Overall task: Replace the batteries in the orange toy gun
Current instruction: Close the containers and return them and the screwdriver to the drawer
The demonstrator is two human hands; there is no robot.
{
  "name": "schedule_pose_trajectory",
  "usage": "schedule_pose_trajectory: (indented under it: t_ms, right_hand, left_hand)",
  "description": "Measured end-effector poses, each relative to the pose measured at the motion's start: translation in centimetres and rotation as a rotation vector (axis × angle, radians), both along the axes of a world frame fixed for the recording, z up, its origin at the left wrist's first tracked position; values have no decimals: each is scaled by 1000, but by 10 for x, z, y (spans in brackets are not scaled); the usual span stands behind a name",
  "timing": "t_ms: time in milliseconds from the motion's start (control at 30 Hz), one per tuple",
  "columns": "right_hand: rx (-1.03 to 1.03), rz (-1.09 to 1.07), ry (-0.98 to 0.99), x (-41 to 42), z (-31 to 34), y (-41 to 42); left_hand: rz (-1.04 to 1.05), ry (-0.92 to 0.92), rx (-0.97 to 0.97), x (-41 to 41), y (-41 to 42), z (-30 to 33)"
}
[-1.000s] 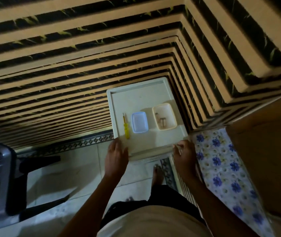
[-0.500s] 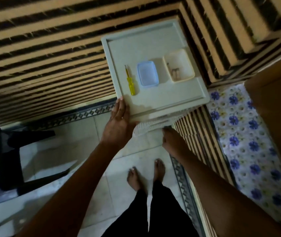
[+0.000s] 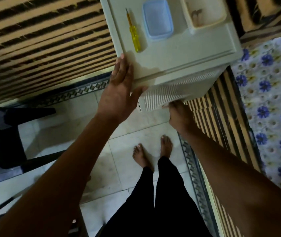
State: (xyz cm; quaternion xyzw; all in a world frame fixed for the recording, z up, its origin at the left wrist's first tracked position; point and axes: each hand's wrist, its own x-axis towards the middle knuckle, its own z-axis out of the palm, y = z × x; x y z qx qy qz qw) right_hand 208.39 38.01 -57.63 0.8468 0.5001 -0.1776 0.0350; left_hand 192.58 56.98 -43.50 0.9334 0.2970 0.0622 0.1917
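Person's standing barefoot, left hand (image 3: 119,89) flat with straight fingers against the white plastic stool's (image 3: 187,53) corner, right hand (image 3: 179,115) curled under its ribbed side. Yellow screwdriver (image 3: 133,35), blue tub (image 3: 157,19) and cream tub (image 3: 204,14) sit on top. Orange toy gun's nowhere visible.
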Motion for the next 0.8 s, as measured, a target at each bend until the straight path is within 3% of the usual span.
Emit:
schedule_pose_trajectory:
  t_ms: [200, 433, 800]
  right_hand:
    - [112, 9, -154, -35, 47, -75]
    - [574, -59, -276, -53, 103, -131]
    - [734, 28, -277, -17, 135, -78]
  left_hand:
    - [8, 112, -62, 6, 0, 17]
    - [-12, 218, -98, 12, 3, 41]
    - [-10, 309, -107, 13, 5, 49]
